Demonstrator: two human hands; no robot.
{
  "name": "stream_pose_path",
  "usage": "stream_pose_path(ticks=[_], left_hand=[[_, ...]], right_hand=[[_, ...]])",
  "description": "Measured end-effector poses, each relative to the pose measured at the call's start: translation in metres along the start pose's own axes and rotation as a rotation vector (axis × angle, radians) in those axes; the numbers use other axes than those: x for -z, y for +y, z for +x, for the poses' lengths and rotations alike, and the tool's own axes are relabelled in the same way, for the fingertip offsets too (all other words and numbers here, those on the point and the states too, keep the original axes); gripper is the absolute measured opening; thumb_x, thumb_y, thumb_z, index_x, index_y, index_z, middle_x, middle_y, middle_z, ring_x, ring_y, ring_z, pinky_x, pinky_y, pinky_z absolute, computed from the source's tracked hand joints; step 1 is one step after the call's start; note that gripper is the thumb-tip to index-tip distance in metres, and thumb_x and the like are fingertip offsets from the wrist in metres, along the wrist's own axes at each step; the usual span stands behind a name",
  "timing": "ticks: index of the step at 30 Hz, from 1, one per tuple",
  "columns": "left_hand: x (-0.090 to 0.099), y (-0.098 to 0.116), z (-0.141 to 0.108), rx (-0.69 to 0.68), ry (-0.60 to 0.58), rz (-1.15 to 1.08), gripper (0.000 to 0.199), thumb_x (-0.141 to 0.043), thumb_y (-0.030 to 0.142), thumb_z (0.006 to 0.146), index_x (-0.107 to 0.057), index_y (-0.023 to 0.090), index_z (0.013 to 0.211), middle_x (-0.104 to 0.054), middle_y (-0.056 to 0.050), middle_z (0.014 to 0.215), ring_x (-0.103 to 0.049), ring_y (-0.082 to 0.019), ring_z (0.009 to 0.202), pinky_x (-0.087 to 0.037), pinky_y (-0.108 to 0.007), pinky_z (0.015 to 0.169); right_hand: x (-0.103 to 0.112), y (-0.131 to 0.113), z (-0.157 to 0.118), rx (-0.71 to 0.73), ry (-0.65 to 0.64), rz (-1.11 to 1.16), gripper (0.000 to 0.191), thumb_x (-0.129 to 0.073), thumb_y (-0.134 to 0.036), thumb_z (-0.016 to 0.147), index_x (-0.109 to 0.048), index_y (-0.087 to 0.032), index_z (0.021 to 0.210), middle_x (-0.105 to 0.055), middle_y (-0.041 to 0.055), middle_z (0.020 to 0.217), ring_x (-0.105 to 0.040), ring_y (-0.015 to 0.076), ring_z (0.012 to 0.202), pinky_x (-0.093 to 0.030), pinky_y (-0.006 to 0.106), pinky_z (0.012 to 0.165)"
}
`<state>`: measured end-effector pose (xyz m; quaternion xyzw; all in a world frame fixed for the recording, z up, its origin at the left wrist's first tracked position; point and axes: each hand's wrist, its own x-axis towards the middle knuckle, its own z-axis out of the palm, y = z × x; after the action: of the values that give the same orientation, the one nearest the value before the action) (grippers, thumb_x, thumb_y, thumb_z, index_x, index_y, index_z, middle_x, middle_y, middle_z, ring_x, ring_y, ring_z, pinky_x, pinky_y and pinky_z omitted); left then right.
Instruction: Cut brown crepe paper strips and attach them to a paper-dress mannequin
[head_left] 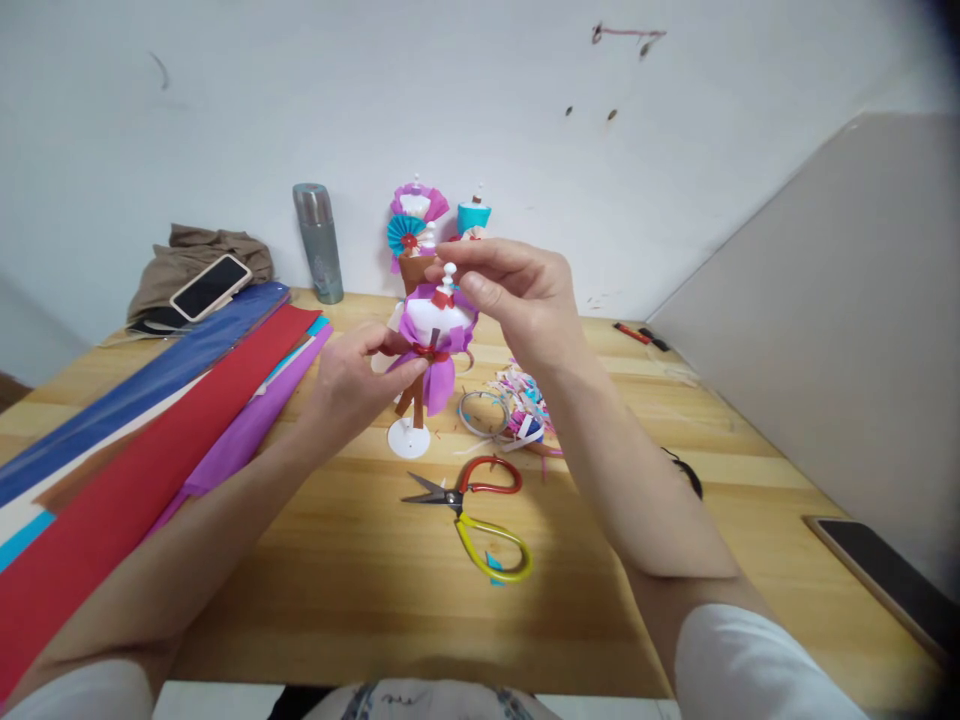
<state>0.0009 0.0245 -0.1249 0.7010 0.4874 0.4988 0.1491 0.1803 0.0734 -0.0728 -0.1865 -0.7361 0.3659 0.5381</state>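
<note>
A miniature dress form (pixel 439 321) dressed in purple crepe paper with a red waist band is upright in front of me. Its round white base (pixel 409 438) shows below, with brown strips hanging above it. My left hand (pixel 358 375) is closed on the form at its waist, thumb on the purple paper near the red band. Around the white knob at the top, my right hand (pixel 525 290) has its thumb and fingers apart; whether they touch the form I cannot tell. Scissors (pixel 454 500) with one red and one yellow handle lie spread on the table below.
Crepe paper sheets (pixel 195 440) cover the table's left side. Behind stand decorated forms (pixel 416 205) and a grey flask (pixel 319 245). Rolls of tape (pixel 484 412) and paper scraps (pixel 525 395) lie right of centre. Phones lie on brown cloth (pixel 199 265) and at right (pixel 885 575).
</note>
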Motion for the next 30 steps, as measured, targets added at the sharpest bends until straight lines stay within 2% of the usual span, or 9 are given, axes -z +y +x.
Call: stream_pose_path(ticks=[9, 16, 20, 22, 23, 26, 28, 30], left_hand=[[0.001, -0.003, -0.002, 0.024, 0.009, -0.048, 0.012, -0.072, 0.031, 0.075, -0.071, 0.019, 0.078, -0.073, -0.004, 0.083, -0.065, -0.019, 0.080, -0.050, -0.032, 0.078], [0.000, -0.009, -0.002, 0.067, -0.014, -0.117, 0.014, -0.071, 0.030, 0.076, -0.071, 0.017, 0.079, -0.072, -0.005, 0.083, -0.066, -0.019, 0.079, -0.050, -0.032, 0.076], [0.000, -0.013, -0.001, 0.039, 0.003, -0.168, 0.015, -0.073, 0.031, 0.073, -0.070, 0.017, 0.077, -0.070, -0.004, 0.080, -0.065, -0.018, 0.077, -0.050, -0.031, 0.074], [0.003, -0.013, 0.000, 0.015, 0.012, -0.158, 0.015, -0.075, 0.030, 0.069, -0.068, 0.017, 0.073, -0.068, -0.003, 0.078, -0.063, -0.017, 0.076, -0.050, -0.031, 0.073], [0.004, -0.013, 0.001, 0.001, 0.019, -0.133, 0.016, -0.077, 0.029, 0.067, -0.067, 0.017, 0.070, -0.067, -0.003, 0.076, -0.062, -0.017, 0.075, -0.050, -0.030, 0.072], [0.009, -0.010, 0.004, -0.026, 0.017, -0.032, 0.016, -0.079, 0.024, 0.062, -0.065, 0.018, 0.065, -0.065, -0.001, 0.071, -0.059, -0.016, 0.071, -0.048, -0.030, 0.070], [0.011, -0.008, 0.005, -0.026, 0.008, 0.013, 0.017, -0.079, 0.023, 0.061, -0.063, 0.017, 0.063, -0.063, 0.000, 0.069, -0.057, -0.015, 0.068, -0.046, -0.029, 0.067], [0.012, -0.005, 0.005, -0.025, 0.000, 0.041, 0.019, -0.079, 0.023, 0.061, -0.061, 0.018, 0.060, -0.061, 0.001, 0.066, -0.056, -0.014, 0.065, -0.044, -0.027, 0.065]], right_hand=[[0.011, 0.005, -0.029, 0.011, 0.115, -0.044, 0.017, -0.074, -0.030, 0.079, -0.075, -0.031, 0.096, -0.076, -0.0003, 0.099, -0.069, 0.0203, 0.099, -0.056, 0.040, 0.092], [0.016, 0.002, -0.041, 0.031, 0.144, -0.224, 0.020, -0.069, -0.037, 0.083, -0.071, -0.033, 0.103, -0.070, 0.0022, 0.115, -0.064, 0.0224, 0.110, -0.055, 0.038, 0.094], [0.025, 0.001, -0.050, -0.093, 0.164, -0.364, 0.018, -0.062, -0.035, 0.087, -0.069, -0.028, 0.103, -0.072, 0.0039, 0.108, -0.067, 0.0215, 0.101, -0.055, 0.036, 0.085], [0.031, 0.006, -0.059, -0.222, 0.085, -0.448, 0.015, -0.060, -0.031, 0.086, -0.070, -0.024, 0.097, -0.074, 0.0042, 0.099, -0.068, 0.0203, 0.089, -0.054, 0.033, 0.076], [0.033, 0.010, -0.064, -0.302, -0.005, -0.503, 0.014, -0.060, -0.029, 0.085, -0.070, -0.022, 0.092, -0.074, 0.0041, 0.093, -0.068, 0.0193, 0.083, -0.052, 0.032, 0.072], [0.035, 0.027, -0.081, -0.532, -0.379, -0.731, 0.011, -0.059, -0.021, 0.081, -0.070, -0.018, 0.079, -0.072, 0.0033, 0.077, -0.063, 0.0157, 0.067, -0.044, 0.027, 0.062], [0.032, 0.040, -0.092, -0.578, -0.549, -0.907, 0.010, -0.060, -0.019, 0.078, -0.067, -0.017, 0.072, -0.069, 0.0028, 0.071, -0.059, 0.0141, 0.064, -0.038, 0.025, 0.060], [0.028, 0.052, -0.101, -0.553, -0.609, -1.020, 0.009, -0.062, -0.019, 0.076, -0.064, -0.017, 0.067, -0.067, 0.0035, 0.072, -0.057, 0.0142, 0.066, -0.034, 0.025, 0.060]])
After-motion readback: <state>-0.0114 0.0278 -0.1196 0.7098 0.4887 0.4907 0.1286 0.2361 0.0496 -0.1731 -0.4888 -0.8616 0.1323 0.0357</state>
